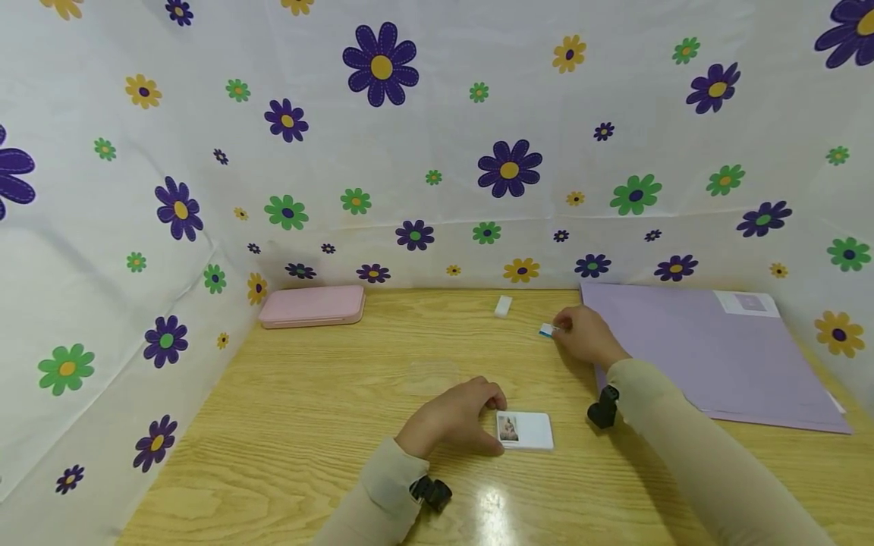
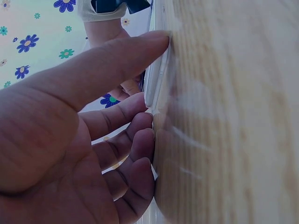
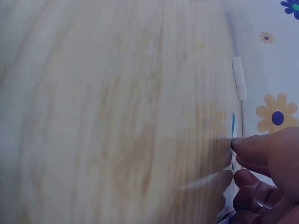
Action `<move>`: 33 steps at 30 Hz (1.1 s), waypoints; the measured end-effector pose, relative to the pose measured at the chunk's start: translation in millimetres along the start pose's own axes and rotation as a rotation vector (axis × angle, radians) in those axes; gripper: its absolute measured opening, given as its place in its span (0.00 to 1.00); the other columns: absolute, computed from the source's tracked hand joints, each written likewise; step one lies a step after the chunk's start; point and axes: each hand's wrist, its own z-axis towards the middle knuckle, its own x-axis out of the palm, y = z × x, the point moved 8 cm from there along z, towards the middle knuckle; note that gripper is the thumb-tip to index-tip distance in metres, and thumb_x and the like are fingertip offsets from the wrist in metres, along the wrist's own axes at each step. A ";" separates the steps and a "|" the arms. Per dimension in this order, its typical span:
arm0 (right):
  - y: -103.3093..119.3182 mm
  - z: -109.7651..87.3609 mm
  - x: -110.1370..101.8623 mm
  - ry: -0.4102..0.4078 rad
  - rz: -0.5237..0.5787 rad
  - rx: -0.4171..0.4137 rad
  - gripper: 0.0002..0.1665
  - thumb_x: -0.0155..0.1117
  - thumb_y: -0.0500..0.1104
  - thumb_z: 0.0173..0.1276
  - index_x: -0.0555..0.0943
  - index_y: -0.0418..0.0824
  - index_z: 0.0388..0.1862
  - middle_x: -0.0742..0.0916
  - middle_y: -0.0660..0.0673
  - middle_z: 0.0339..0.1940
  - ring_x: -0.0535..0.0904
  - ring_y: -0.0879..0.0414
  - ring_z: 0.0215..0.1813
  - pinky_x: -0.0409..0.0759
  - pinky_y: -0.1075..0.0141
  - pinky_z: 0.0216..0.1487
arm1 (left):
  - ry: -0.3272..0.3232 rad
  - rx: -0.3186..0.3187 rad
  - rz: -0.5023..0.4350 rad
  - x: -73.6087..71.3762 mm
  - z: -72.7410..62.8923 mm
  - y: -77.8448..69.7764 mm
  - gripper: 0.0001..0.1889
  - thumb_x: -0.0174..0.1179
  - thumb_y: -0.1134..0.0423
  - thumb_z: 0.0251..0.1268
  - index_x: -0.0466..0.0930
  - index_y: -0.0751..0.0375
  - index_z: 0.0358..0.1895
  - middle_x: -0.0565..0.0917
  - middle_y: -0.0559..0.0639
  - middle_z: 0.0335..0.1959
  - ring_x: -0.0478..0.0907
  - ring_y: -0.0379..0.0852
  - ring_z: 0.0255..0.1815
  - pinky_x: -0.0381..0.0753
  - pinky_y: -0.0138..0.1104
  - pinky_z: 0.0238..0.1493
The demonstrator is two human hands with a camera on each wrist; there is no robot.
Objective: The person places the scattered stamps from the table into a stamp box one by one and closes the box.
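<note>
My left hand is at the left end of a flat stack of white cards with a small picture on its left side. Thumb and index fingertip hold the stack at its two left corners; the left wrist view shows the stack edge-on between them, low on the table. Further back on the right, my right hand pinches a small flat blue-and-white piece between thumb and fingers. In the right wrist view the blue edge of this piece shows beyond the fingertips, close over the tabletop.
A white eraser-like block lies near the back wall. Behind the left hand is a clear plastic piece. A pink case sits at the back left, and a large purple folder covers the right. Flowered cloth encloses the table.
</note>
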 end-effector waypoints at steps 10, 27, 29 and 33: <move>-5.0 1.5 0.1 0.011 0.003 0.060 0.10 0.63 0.36 0.69 0.80 0.29 0.45 0.82 0.35 0.42 0.75 0.42 0.44 0.74 0.47 0.52 | -0.008 0.012 0.001 0.5 0.9 0.7 0.25 0.79 0.54 0.48 0.77 0.48 0.49 0.72 0.38 0.45 0.71 0.35 0.45 0.73 0.31 0.51; -1.4 -4.7 -1.2 -0.008 0.087 0.059 0.09 0.64 0.35 0.69 0.80 0.31 0.46 0.84 0.37 0.40 0.79 0.44 0.44 0.77 0.50 0.48 | 0.005 -0.001 -0.004 1.9 0.2 0.5 0.25 0.78 0.54 0.49 0.76 0.48 0.49 0.72 0.38 0.45 0.71 0.36 0.46 0.74 0.32 0.50; -0.5 -6.3 -1.4 -0.005 0.103 0.058 0.09 0.64 0.36 0.70 0.80 0.33 0.46 0.84 0.38 0.40 0.79 0.45 0.43 0.78 0.52 0.46 | 0.008 -0.001 -0.001 1.4 -0.3 0.0 0.25 0.78 0.54 0.50 0.76 0.48 0.50 0.72 0.38 0.45 0.71 0.35 0.46 0.74 0.31 0.50; 2.0 -9.5 -2.1 0.005 0.134 0.048 0.09 0.64 0.38 0.70 0.81 0.35 0.46 0.84 0.39 0.40 0.78 0.46 0.41 0.78 0.57 0.39 | 0.012 -0.004 0.006 0.3 -1.3 -0.6 0.25 0.78 0.54 0.50 0.76 0.48 0.49 0.72 0.38 0.45 0.71 0.35 0.46 0.74 0.31 0.50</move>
